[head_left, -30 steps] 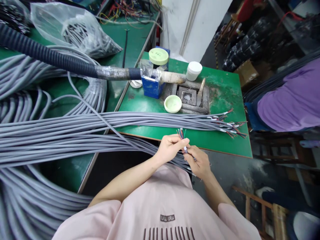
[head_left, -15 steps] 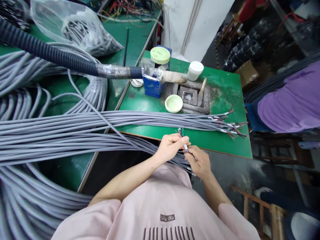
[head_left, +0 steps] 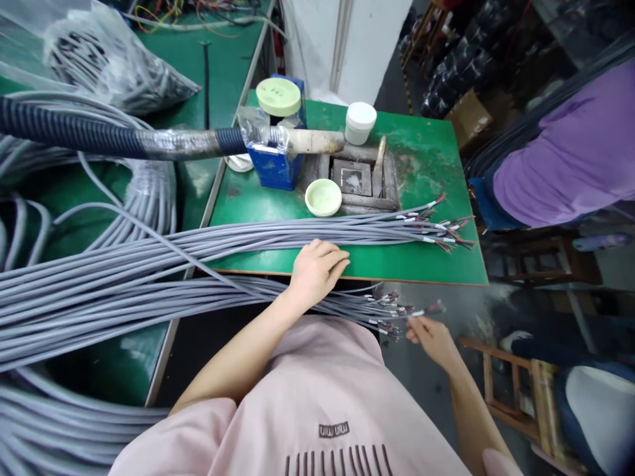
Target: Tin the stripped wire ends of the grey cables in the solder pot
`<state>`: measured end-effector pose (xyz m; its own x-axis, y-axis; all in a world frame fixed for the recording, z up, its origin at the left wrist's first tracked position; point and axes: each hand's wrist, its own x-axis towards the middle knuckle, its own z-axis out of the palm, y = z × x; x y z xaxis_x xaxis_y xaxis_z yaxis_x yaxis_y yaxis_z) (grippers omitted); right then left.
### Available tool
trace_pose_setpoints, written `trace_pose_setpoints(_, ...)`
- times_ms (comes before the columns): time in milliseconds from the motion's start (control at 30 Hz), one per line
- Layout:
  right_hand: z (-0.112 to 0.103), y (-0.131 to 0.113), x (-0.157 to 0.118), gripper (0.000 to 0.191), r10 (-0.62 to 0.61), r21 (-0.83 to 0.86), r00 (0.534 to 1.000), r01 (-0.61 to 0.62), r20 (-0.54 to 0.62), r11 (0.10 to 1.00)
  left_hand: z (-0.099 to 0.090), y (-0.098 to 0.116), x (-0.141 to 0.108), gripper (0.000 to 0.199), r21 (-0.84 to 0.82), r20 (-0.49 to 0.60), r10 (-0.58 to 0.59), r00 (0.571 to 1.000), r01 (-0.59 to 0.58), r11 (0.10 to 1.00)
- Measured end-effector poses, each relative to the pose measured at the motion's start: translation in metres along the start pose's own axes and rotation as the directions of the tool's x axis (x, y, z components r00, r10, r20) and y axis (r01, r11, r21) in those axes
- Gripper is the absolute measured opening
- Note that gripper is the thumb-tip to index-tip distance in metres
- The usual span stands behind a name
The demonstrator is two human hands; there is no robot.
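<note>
Green bench (head_left: 421, 261) edge now has the left hand (head_left: 317, 270) lying spread beside the grey cables (head_left: 258, 231), no longer pinching; the right hand (head_left: 434, 340) has dropped away, fingers parted, holding nothing visible, just beside the stripped cable ends (head_left: 391, 314) past the bench front

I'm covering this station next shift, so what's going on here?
A person's left hand lies open on the green workbench, against a bundle of grey cables. Their right hand is at the stripped, coloured wire ends of a lower bundle. A co-worker in a purple shirt is beyond the bench, to the right.
</note>
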<state>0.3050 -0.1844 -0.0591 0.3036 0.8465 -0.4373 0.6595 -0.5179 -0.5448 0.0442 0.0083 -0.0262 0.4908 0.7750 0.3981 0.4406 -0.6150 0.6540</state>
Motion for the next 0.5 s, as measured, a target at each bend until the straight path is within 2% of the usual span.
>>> trace_pose_setpoints(67, 0.01, 0.009, -0.003, 0.039, 0.017, -0.119, 0.99, 0.0, 0.141, 0.993, 0.01, -0.002, 0.007, 0.022, 0.188, 0.032, 0.041, 0.999, -0.047, 0.981)
trace_pose_setpoints(100, 0.016, 0.007, -0.003, 0.036, -0.01, -0.12, 0.978, 0.036, 0.21, 0.992, 0.015, -0.003, 0.011, 0.023, 0.263, 0.052, 0.048, 0.997, -0.06, 0.963)
trace_pose_setpoints(200, 0.032, -0.022, -0.002, 0.029, -0.148, 0.086, 0.92, 0.125, 0.363, 0.988, 0.028, -0.004, 0.023, 0.02, 0.395, 0.075, 0.043, 0.996, -0.07, 0.916)
trace_pose_setpoints(300, 0.042, -0.063, 0.004, 0.023, -0.255, 0.326, 0.864, 0.113, 0.435, 0.939, 0.031, -0.003, 0.029, 0.017, 0.425, 0.085, 0.054, 0.995, -0.085, 0.901)
trace_pose_setpoints(367, 0.044, -0.087, 0.011, 0.022, -0.319, 0.516, 0.848, 0.064, 0.423, 0.855, 0.026, 0.002, 0.026, 0.015, 0.388, 0.085, 0.066, 0.994, -0.094, 0.917)
trace_pose_setpoints(400, 0.043, -0.097, 0.016, 0.024, -0.345, 0.624, 0.859, 0.037, 0.379, 0.78, 0.023, 0.007, 0.024, 0.014, 0.353, 0.08, 0.076, 0.994, -0.099, 0.931)
trace_pose_setpoints(467, 0.038, -0.114, 0.026, 0.032, -0.355, 0.829, 0.911, 0.026, 0.211, 0.559, 0.015, 0.017, 0.015, 0.015, 0.259, 0.063, 0.103, 0.993, -0.116, 0.959)
trace_pose_setpoints(500, 0.033, -0.12, 0.031, 0.035, -0.334, 0.899, 0.938, 0.06, 0.098, 0.433, 0.011, 0.022, 0.011, 0.015, 0.21, 0.053, 0.121, 0.991, -0.129, 0.969)
